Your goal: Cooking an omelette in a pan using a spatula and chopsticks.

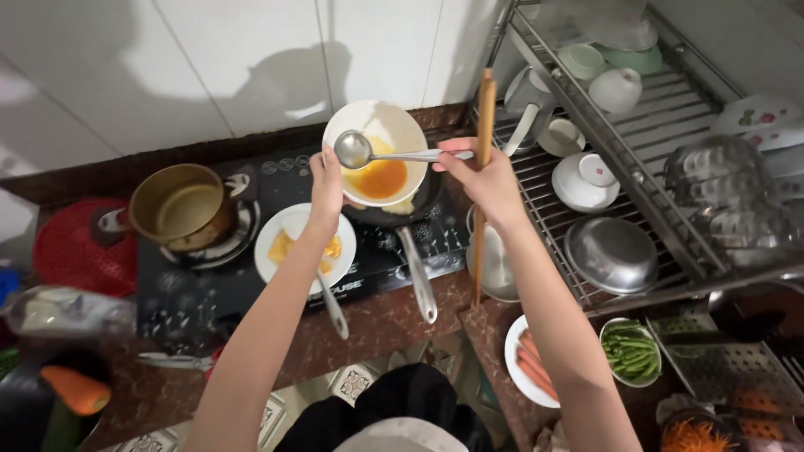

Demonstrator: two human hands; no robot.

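White bowl (376,134) of beaten egg: gripped at its rim by the left hand (326,186), tilted over the dark pan (394,213) directly beneath both hands. Metal spoon (355,151): clasped with long chopsticks (483,167) in the right hand (486,180); handle lies crosswise, scoop toward the left hand, over the egg.

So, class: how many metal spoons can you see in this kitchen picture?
2: one spoon in the right hand over the white bowl; another spoon resting on the white plate. More may be hidden.

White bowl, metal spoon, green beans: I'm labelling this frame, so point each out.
white bowl (394,125), head view, bare inner wall.
metal spoon (353,150), head view, its scoop.
green beans (631,350), head view, middle of the pile.
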